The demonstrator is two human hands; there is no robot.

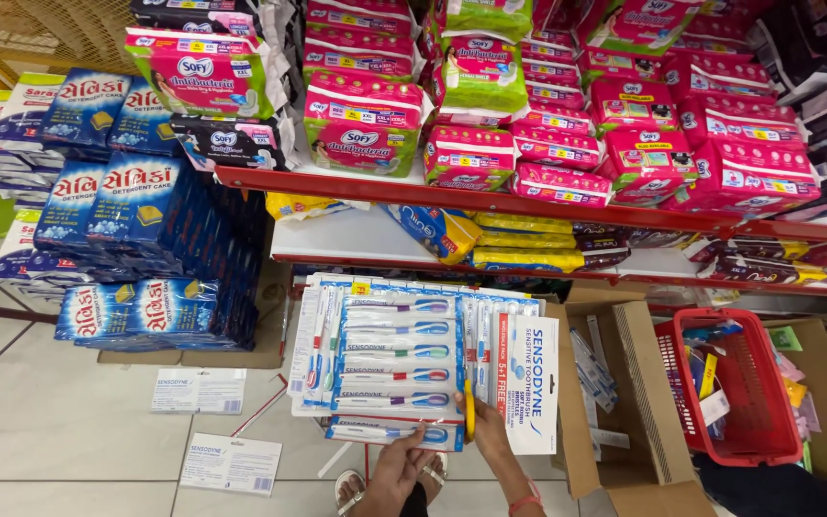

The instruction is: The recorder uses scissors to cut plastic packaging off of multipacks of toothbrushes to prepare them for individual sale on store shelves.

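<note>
Head view: right hand (490, 436) fingers clamped on yellow cutter (469, 410) at toothbrush multipack (396, 369) on floor; left hand (392, 479) fingers together, resting below pack. Two card sleeves (199, 391) already off (lying on tiles), white sleeve (526, 383) half loose; most packs left.

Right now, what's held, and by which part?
Both hands, left hand and right hand, hold a stack of toothbrush packs by its bottom edge.

Glossy plastic toothbrush packs (396, 369), matt cardboard box (636, 383)
</note>
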